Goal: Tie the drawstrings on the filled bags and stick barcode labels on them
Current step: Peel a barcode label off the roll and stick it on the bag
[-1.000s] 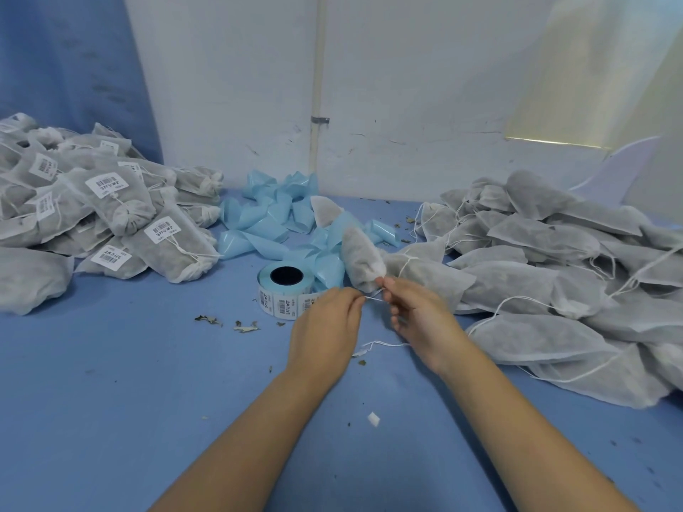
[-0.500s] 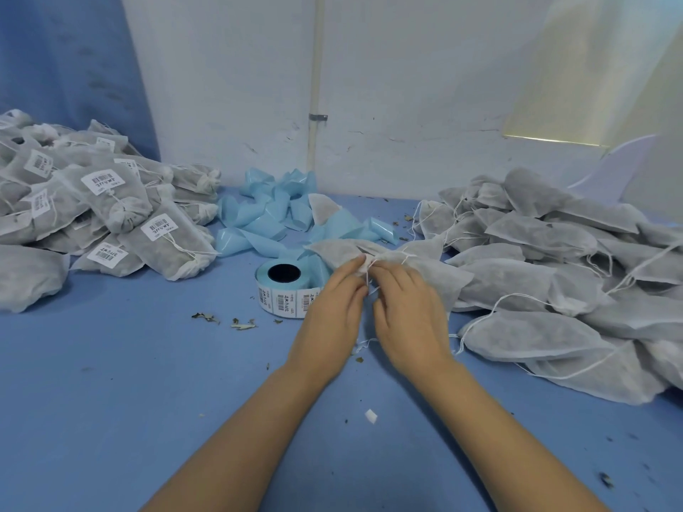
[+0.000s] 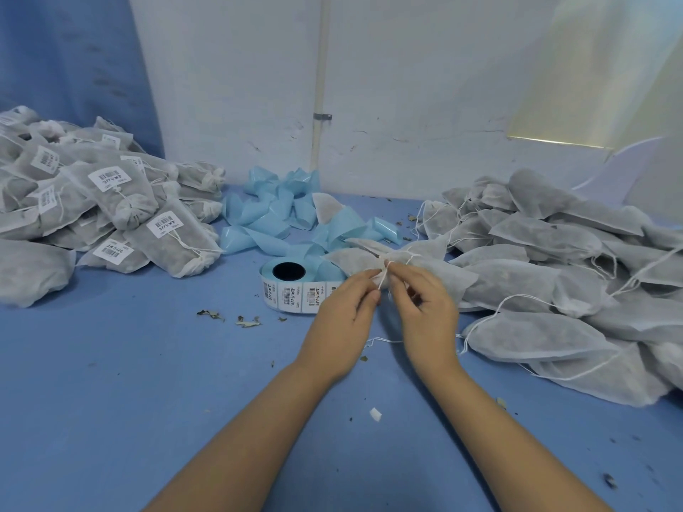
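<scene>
A person's two bare forearms reach in from the bottom edge over a blue tabletop [image 3: 148,382], seen from a head-worn camera.

The hands meet at the centre. Just behind them lies a grey-white non-woven fabric bag [image 3: 443,279], filled with dark dried leaf. It rests on its side on the table, its gathered neck pointing toward the fingers and its loose mouth flaring to the left.

The left hand [image 3: 347,312] pinches a thin white drawstring [image 3: 382,277] between curled fingertips. The right hand [image 3: 425,312] pinches the same cord from the other side between thumb and forefinger. The cord runs taut up to the bag's neck.

Touching the bag's left end stands a roll of white barcode labels on pale blue backing [image 3: 292,293]. Behind it lies a heap of peeled pale blue backing strips [image 3: 273,216].

On the left is a pile of tied bags bearing white labels [image 3: 122,201]. On the right is a larger pile of unlabelled bags with loose strings [image 3: 554,260]. Dried leaf crumbs [image 3: 247,321] dot the table.

The step in hand appears to be tying: the neck is cinched, but whether a knot is finished cannot be told. Next, the knot likely needs drawing tight while both pinches keep tension. Then one hand must let go and peel a label from the roll.
</scene>
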Demonstrator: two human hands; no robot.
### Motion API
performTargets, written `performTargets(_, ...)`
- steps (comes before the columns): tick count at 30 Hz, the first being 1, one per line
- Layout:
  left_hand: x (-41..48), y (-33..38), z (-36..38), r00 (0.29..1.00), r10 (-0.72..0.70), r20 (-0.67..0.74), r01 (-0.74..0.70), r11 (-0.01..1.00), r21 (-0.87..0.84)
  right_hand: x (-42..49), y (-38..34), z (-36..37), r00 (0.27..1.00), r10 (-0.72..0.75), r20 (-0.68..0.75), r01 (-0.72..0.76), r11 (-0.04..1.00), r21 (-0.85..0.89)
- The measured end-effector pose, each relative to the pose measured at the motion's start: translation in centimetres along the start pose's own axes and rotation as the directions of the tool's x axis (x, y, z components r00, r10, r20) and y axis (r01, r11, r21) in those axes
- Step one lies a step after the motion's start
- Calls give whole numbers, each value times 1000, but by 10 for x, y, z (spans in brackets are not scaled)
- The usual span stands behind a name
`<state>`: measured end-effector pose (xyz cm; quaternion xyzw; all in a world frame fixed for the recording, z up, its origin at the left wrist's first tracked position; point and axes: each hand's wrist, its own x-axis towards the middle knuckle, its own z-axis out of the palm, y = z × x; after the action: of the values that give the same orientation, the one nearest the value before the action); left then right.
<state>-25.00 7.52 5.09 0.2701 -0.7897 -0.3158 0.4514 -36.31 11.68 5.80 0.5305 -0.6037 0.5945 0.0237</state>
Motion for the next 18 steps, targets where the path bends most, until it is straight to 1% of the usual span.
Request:
performTargets(2,-1,-2,1,999,-19,34,16,997,77,2,-2,2,992,118,-48,-111,985,134)
performTargets(4,-2,-3,2,996,-50,71,40,990,135,3,-2,2,971,232,-60,-210,943,257)
performTargets(7,-2,-2,2,995,-64,82,50,985,162,3,1,0,950,310,-49,-278,904,324)
performTargets(10,-2,-2,1,995,-86,54,81,992,98,4,2,0,939,344,-29,-311,879,362)
performTargets(13,0,-4,1,987,-163,-11,163,986,-23,4,2,1,929,369,25,-348,848,399)
performTargets(16,1,-5,-2,972,-209,-111,191,970,-151,2,1,1,946,302,121,-326,881,344)
performTargets(18,1,-6,-3,962,-230,-146,202,962,-181,0,-1,2,960,226,166,-264,930,256)
